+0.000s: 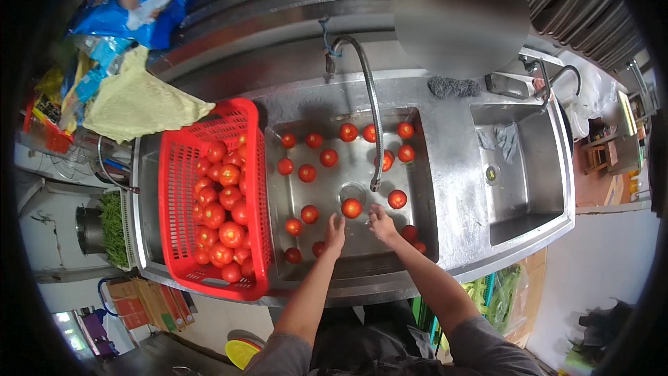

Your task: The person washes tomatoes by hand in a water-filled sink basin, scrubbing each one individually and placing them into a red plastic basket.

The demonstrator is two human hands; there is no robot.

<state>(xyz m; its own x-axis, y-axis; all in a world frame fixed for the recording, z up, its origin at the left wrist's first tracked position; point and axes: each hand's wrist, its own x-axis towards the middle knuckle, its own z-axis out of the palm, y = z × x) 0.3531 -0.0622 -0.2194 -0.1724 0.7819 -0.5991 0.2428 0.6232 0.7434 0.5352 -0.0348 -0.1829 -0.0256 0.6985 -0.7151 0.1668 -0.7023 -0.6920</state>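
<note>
Both of my hands reach into the steel sink, where several red tomatoes lie scattered, apparently in shallow water. My left hand is open, its fingers stretched forward. Across from it my right hand is also open, fingers slightly bent and nothing visibly held. One tomato sits just beyond the gap between my hands, by the drain; whether a fingertip touches it I cannot tell. Another tomato lies past my right hand. The flexible metal tap arches down, its outlet above the sink near my right hand.
A red plastic basket heaped with tomatoes stands at the sink's left edge. A yellow cloth overhangs its far corner. To the right is a second sink with a grey cloth. A dark scouring pad lies behind, on the counter.
</note>
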